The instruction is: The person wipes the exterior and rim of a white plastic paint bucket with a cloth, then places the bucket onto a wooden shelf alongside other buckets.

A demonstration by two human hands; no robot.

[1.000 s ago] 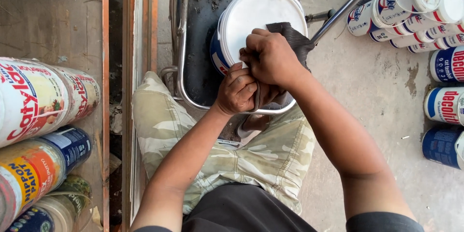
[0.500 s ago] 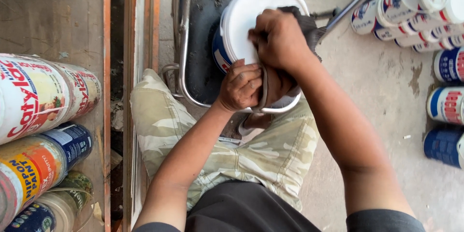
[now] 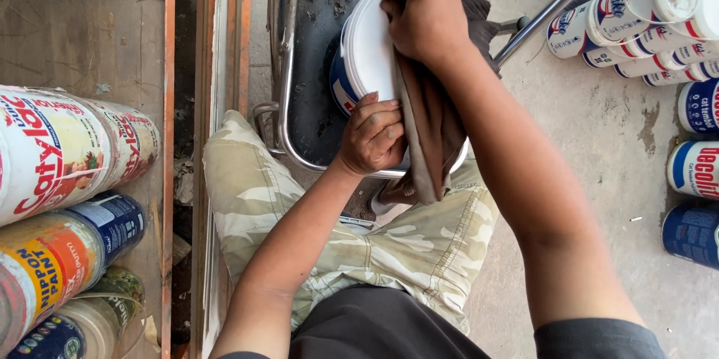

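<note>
Concrete floor (image 3: 584,142) with paint cans all around; a white-lidded bucket (image 3: 367,44) is sat on a metal chair seat (image 3: 307,67), steadied by the left hand (image 3: 372,137) clamped on its rim, while a brown rag (image 3: 431,127) is gripped by the right hand (image 3: 425,11) on the lid. Bucket could get shoved off if it's pressed too hard

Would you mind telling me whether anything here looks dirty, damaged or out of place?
The dark chair seat under the white-lidded bucket is scuffed and flecked with dried grime. The concrete floor shows stains. The left hand steadies the bucket; the right hand presses a brown cloth on its lid. Nothing looks spilled.
</note>
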